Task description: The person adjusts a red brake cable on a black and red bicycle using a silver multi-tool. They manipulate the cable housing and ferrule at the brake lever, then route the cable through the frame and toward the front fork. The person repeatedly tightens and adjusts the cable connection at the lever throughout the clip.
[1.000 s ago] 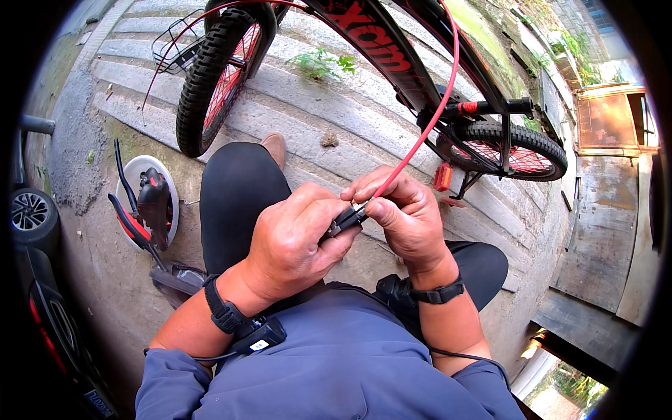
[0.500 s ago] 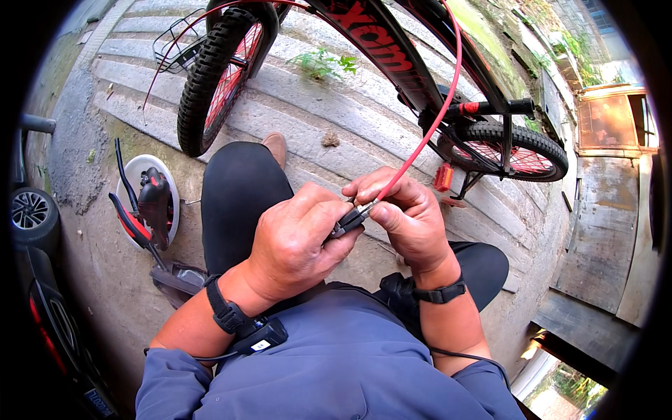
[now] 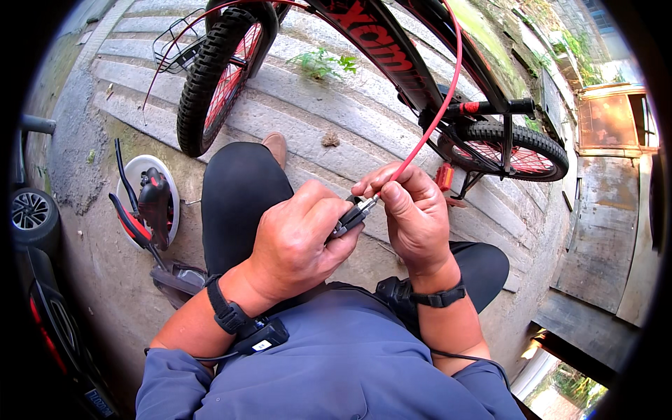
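Observation:
My left hand [image 3: 290,234] is closed around a small black bike part [image 3: 347,222] with a silver metal end, its far side hidden by my fingers. From that end runs a red brake-type cable [image 3: 442,115], which rises toward the bicycle [image 3: 381,45]. Close to the metal fitting, my right hand [image 3: 420,224] pinches the cable between thumb and fingers. Both hands meet above my lap, in front of my bent knees.
The bicycle's knobby front wheel [image 3: 203,98] stands ahead on the left, its rear wheel [image 3: 521,150] at right. A white basin [image 3: 173,227] holds a black saddle [image 3: 155,203]. A car wheel [image 3: 31,217] is far left. Wooden boards [image 3: 602,231] stand right.
My right thumb and fingers have shifted slightly right and up along the red cable, leaving more of the metal fitting in sight. My left hand has barely moved.

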The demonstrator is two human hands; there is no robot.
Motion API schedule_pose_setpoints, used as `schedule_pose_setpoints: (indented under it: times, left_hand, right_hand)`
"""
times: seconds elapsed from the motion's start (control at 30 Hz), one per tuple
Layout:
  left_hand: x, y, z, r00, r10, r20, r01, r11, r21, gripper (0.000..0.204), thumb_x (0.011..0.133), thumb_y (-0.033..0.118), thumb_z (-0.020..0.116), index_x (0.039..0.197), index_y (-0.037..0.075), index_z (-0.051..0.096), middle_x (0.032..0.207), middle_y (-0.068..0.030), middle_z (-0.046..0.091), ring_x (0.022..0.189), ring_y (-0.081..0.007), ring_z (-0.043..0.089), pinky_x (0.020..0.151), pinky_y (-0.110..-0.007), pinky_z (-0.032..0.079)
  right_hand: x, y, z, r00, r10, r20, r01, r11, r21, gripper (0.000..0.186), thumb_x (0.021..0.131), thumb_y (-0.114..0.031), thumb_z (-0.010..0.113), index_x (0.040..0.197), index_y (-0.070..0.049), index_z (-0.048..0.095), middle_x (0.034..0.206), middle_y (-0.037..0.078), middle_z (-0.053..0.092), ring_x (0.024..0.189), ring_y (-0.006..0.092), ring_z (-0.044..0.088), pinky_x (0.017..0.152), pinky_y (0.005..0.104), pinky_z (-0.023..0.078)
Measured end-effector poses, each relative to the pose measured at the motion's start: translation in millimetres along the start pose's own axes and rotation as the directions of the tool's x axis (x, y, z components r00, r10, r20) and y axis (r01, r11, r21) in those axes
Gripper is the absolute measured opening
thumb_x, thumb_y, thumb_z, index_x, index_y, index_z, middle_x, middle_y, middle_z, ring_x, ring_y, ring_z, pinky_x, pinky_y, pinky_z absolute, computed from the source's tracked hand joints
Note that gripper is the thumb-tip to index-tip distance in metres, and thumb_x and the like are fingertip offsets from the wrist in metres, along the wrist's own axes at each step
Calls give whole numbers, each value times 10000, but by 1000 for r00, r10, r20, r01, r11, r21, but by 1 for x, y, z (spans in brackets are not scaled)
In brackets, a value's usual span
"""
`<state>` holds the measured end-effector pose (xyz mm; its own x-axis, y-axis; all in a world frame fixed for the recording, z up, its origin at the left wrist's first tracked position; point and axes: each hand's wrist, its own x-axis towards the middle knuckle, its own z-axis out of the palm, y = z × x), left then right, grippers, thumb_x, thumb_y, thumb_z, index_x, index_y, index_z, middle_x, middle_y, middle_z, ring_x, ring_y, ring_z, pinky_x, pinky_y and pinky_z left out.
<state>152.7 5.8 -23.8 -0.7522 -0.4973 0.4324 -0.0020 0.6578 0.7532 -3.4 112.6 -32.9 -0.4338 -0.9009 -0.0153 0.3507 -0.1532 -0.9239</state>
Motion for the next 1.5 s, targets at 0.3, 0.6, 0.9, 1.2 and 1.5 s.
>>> schedule_pose_setpoints:
  times: [0.3,0.6,0.9,1.2,1.5]
  left_hand:
    - [2,2,2,999,-46,18,46,999,1,321,724,-24,757,984,22,575,910,-137,600,743,-316,634,610,-379,528]
    - [2,2,5,996,-56,71,55,998,6,321,722,-24,744,994,12,576,920,-142,636,761,-328,657,636,-379,546]
    - [4,1,7,994,-86,68,88,996,-32,301,728,-11,746,964,12,561,893,-131,622,712,-314,636,604,-374,529]
    - [4,1,7,996,-62,56,65,996,-52,299,738,-5,750,964,15,556,892,-130,618,674,-294,626,569,-363,516]
    - [3,3,7,996,-76,48,78,996,-46,231,752,43,737,914,33,572,892,-112,626,650,-318,654,539,-391,528]
  right_hand:
    - [7,-6,7,999,24,-34,-22,999,40,194,1041,-187,551,1053,-9,628,979,104,697,953,188,666,923,342,508]
    - [22,-14,24,976,173,-129,-58,786,616,247,1064,-302,490,1027,-78,589,774,36,546,711,207,569,701,354,481]
    - [29,-21,30,954,174,-244,-1,817,577,223,1053,-301,526,989,-95,584,708,5,502,620,153,514,598,305,436]
    - [36,-21,28,931,162,-327,30,859,511,232,1049,-283,541,972,-69,588,696,21,519,597,172,536,574,326,466]
    - [36,-21,26,933,156,-324,28,867,497,231,1044,-275,551,974,-60,596,686,30,531,599,178,545,575,319,470]
